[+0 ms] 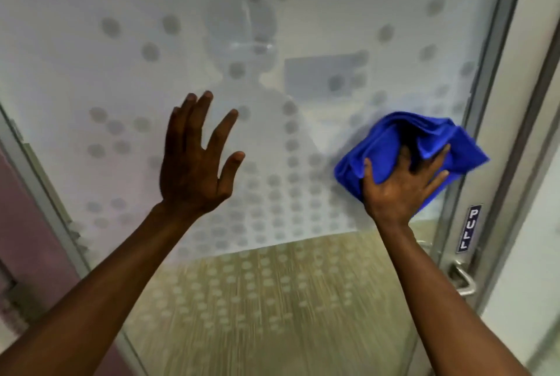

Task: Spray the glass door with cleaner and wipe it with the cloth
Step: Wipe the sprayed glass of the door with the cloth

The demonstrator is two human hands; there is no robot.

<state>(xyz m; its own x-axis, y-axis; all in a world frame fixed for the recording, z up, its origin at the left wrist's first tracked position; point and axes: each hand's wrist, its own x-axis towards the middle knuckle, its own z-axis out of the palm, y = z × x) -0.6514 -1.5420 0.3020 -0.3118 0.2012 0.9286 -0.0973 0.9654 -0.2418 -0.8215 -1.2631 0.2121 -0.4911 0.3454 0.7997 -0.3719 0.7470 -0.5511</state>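
Observation:
The glass door (127, 51) fills the view, frosted with grey dots above and clear near the bottom. My right hand (400, 190) presses a bunched blue cloth (391, 142) against the glass close to the door's right frame. My left hand (197, 160) is raised in front of the glass at the centre left, fingers spread and holding nothing. No spray bottle is in view.
A metal door frame (497, 78) runs down the right side, carrying a blue PULL sign (469, 228) and a metal lever handle (462, 278) below it. Another frame edge (45, 193) slants down the left. A person's faint reflection shows in the glass.

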